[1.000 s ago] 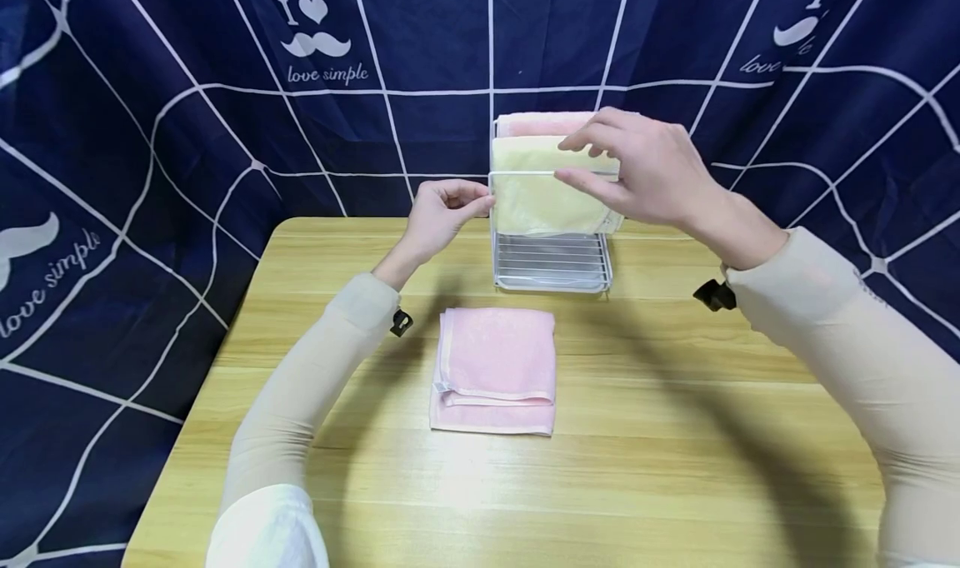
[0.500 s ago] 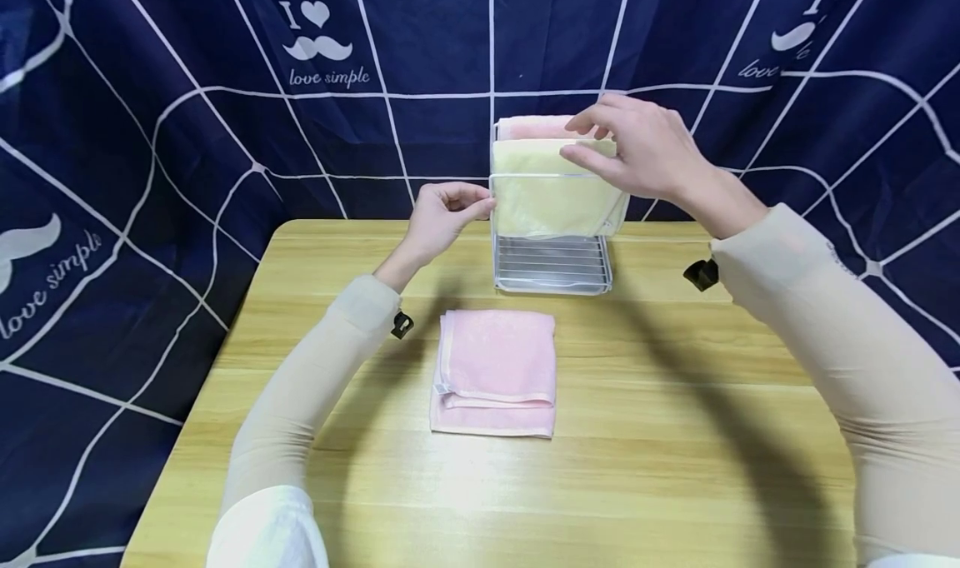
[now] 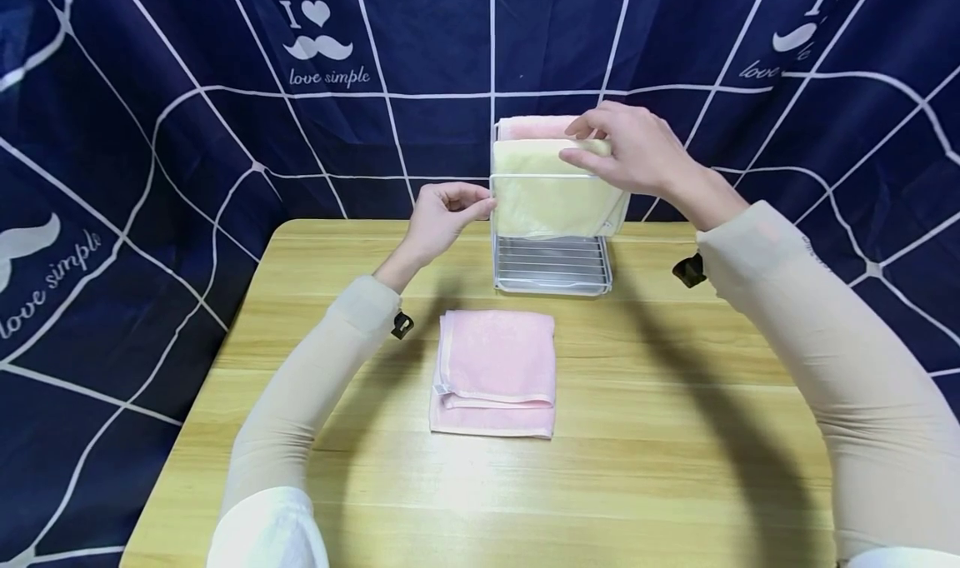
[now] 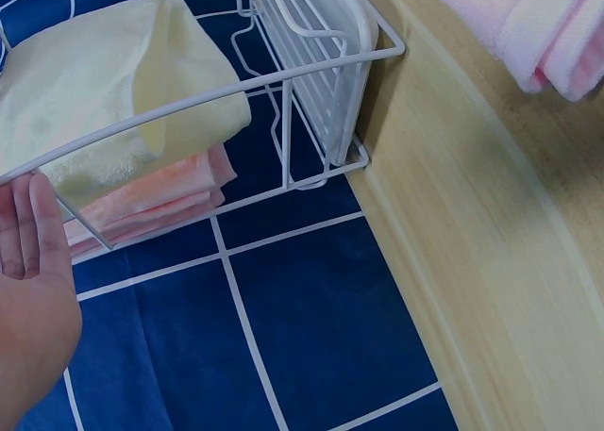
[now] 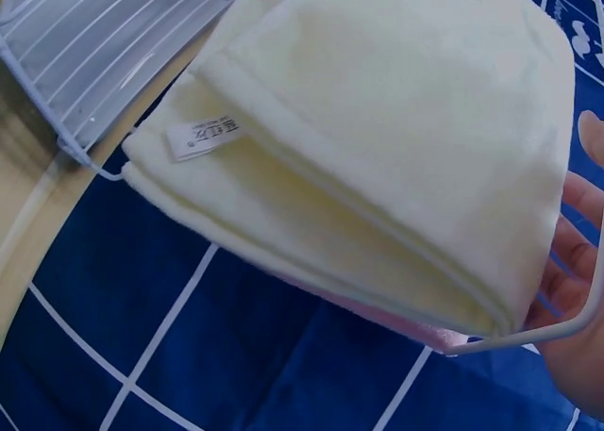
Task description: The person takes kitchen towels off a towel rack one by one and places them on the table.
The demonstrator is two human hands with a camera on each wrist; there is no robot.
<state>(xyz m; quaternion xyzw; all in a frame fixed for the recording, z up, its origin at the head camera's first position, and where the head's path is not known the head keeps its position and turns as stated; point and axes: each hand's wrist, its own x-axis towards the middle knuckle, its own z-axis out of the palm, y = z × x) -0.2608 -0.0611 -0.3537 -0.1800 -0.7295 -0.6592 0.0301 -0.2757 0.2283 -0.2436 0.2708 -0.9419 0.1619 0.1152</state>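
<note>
A white wire rack (image 3: 551, 266) stands at the back of the table. Its upper part carries a folded pale yellow towel (image 3: 551, 206), with a folded pink towel (image 3: 534, 127) behind. My left hand (image 3: 446, 218) pinches the rack's left upright between thumb and fingers; in the left wrist view its fingers (image 4: 33, 223) lie against the wire. At the yellow towel's top right, my right hand (image 3: 637, 151) holds the edge, thumb in front and fingers behind. The right wrist view shows the towel's layered folds and label (image 5: 203, 137), partly hiding those fingers.
Another folded pink towel (image 3: 495, 356) lies on the wooden table (image 3: 637, 468) in front of the rack. A dark blue curtain (image 3: 435, 52) with white lines hangs behind and at the sides. Below the towels is the rack's slatted lower tray (image 5: 104, 54).
My right hand has risen slightly and moved inward from the yellow towel's right side to its top edge. The towel's right side has spread outward slightly. My left hand stays on the rack.
</note>
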